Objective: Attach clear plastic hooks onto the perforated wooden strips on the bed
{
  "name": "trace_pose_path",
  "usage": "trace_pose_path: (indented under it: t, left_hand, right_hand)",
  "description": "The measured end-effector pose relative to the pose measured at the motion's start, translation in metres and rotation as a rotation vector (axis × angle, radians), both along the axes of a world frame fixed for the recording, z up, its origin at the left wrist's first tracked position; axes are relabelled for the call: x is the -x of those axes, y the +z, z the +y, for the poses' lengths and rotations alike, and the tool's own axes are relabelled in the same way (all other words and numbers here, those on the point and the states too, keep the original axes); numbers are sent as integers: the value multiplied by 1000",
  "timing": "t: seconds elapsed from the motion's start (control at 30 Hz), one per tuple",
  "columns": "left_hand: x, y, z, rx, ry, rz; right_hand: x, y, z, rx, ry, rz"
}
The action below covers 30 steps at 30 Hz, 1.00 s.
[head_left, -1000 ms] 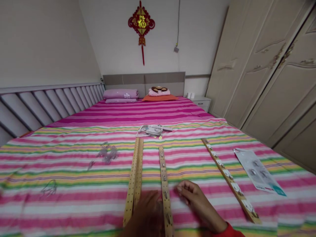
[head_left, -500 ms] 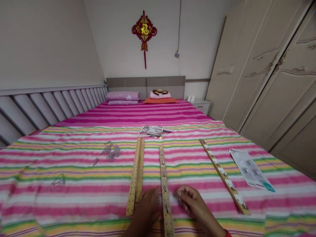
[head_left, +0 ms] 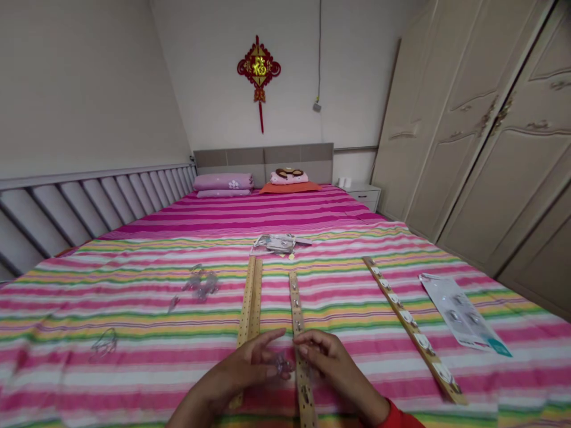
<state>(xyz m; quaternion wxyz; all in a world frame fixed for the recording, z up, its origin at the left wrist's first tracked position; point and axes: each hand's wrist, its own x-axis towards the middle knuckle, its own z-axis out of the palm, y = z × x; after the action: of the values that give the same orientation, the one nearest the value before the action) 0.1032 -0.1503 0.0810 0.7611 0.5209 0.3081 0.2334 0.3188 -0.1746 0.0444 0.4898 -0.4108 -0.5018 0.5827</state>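
Observation:
My left hand holds a small clear plastic piece between thumb and fingers, its index finger stretched forward. It hovers over the near part of two perforated wooden strips. Just right of it lies another narrow wooden strip with small metal hooks along its length. My right hand is at that strip's right edge, thumb and index finger pinched together over it; anything between those fingertips is too small to make out. To the left, a loose pile of clear plastic pieces rests on the striped sheet.
A wooden strip with white-backed hooks lies to the right, beside a blister pack. More packets lie farther up the bed. A thin tangled loop is at the left. A railing and wardrobe flank the bed.
My left hand has drawn back and turned, bringing the clear plastic piece into view. My right hand has moved left to the middle strip. The camera view has shifted slightly.

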Motion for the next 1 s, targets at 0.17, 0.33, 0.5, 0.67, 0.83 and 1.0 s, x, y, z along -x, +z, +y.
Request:
trace_pose_path:
  t: [0.17,0.33,0.5,0.67,0.83,1.0]
  left_hand:
    - [-12,5,15,12,-120,-34]
    - [-24,-2,34,68,-164,-58]
    - [-39,-9,48,74,-149,-81]
    - [-52,-11,64,113,-52,17]
    - [-59,-12,93,44,140,211]
    - [-72,-20,135,-136,401,203]
  right_hand:
    - [3,2,10,-16,60,55]
    - [-1,-3,19,4,55,122]
    - [-6,-9,34,31,25,182]
    - [-7,-12,52,64,-17,227]
    - [-12,-14,78,112,-152,250]
    - [-19,-15,117,161,-258,253]
